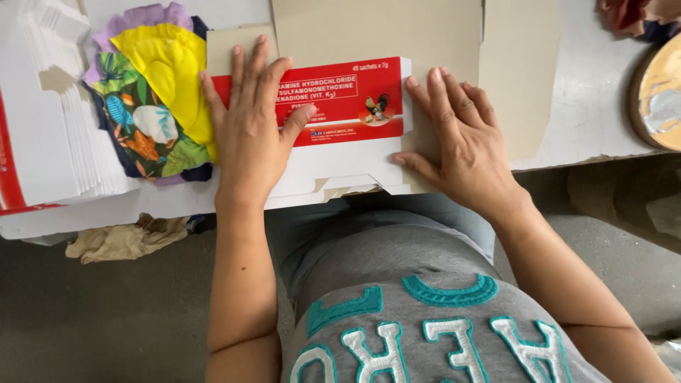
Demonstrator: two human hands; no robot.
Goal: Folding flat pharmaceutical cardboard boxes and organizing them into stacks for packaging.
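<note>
**Both palms flat on carton blank**

Flat red-and-white printed cardboard carton blank (340,120) lies on white table (589,106). Left hand (248,128) and right hand (457,142) press it, fingers spread, gripping nothing. Likely light, thin, creases easily; take by edges. Colourful fabric scraps (152,99) at left.

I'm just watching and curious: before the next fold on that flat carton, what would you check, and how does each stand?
1. Left hand flat on the carton: ok.
2. Right hand flat on its grey flap: ok.
3. Carton lying flat on the table: ok.
4. Cloth pile off the carton: not ok, it touches the left edge.
5. Stack of blanks out of the way: ok.
6. Crease lines up: cannot tell.
</note>
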